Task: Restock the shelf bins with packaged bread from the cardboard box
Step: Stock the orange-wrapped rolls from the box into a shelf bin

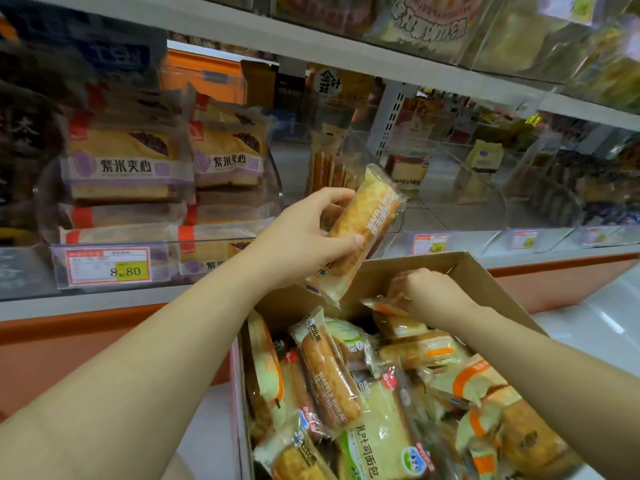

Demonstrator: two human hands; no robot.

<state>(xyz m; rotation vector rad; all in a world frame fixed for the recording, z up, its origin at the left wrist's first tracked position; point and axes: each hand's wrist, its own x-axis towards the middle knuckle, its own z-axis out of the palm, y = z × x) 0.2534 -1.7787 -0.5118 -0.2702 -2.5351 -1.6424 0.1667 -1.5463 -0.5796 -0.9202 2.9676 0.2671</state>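
Grips with the left hand [304,237] a long golden waffle loaf in clear plastic wrap [363,220], thumb laid across the front, fingers curled round the far side. Holds it tilted, upper end toward the shelf, just above the far left corner of the open brown cardboard box [485,282].

Reaches with the right hand [427,292] into the far end of the box, fingers curled down round the top edge of a small clear packet with an orange label [384,308].

Heaped loosely inside the box:
- a second wrapped waffle loaf [329,379] toward the left wall
- a pale green-and-white packet of sliced toast [377,431] at the near end
- orange-striped bread packets [474,379] along the right side

Beyond the box to the left, a clear plastic shelf bin [278,174] stacked with purple-labelled sandwich bread packets [128,164]. Below its front, a red-framed price tag with a yellow patch [107,266].

Straight beyond the box, behind the held loaf, another clear curved-front bin [400,220] with a few narrow upright packets [325,171]. Beyond the box to the right, more clear bins, too blurred to tell their contents.
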